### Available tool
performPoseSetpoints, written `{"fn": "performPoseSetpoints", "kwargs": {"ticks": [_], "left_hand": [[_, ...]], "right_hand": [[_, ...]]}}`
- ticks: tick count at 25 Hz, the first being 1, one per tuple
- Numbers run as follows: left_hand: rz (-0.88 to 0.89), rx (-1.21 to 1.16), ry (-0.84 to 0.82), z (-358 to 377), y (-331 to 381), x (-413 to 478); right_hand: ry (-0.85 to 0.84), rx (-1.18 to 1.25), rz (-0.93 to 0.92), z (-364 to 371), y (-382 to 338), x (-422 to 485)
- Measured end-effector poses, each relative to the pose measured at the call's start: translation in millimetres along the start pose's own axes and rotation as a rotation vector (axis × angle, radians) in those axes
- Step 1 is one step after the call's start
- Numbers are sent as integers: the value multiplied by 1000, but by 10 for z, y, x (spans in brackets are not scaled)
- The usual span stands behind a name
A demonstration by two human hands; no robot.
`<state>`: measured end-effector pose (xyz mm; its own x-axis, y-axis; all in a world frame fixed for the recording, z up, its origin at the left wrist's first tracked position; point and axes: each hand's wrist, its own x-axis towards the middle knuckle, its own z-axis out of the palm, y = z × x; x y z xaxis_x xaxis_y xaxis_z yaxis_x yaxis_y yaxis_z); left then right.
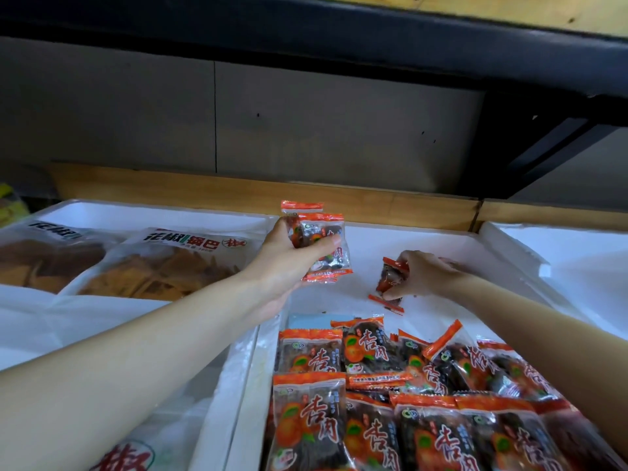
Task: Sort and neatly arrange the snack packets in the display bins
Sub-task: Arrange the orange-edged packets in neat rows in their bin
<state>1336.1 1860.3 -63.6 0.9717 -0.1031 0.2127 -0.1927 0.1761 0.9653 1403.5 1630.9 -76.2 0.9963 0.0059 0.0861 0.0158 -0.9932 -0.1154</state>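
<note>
My left hand [289,263] grips a small stack of orange-and-clear snack packets [321,239] and holds them above the back of the white middle bin [424,239]. Further right, my right hand [424,277] pinches another such packet [390,278] that rests on the bin's bare floor. Several more of the same packets [407,396] lie in loose rows at the front of this bin; some overlap and a few are tilted.
The left bin [102,212] holds large bags of crispy rice snacks [170,263]. Another white bin [577,246] stands at the right. A wooden ledge [272,195] and grey wall run behind, under a dark shelf [339,39].
</note>
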Motion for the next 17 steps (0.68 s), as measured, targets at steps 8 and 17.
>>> {"fn": "performPoseSetpoints", "kwargs": {"ticks": [8,17], "left_hand": [[-4,-21,129,-134,161,-505],[-3,9,168,-164,498,-1137]], "right_hand": [[475,581,-69,-592,-57,-687],[-219,458,-281,-413,-488,-1901]]}}
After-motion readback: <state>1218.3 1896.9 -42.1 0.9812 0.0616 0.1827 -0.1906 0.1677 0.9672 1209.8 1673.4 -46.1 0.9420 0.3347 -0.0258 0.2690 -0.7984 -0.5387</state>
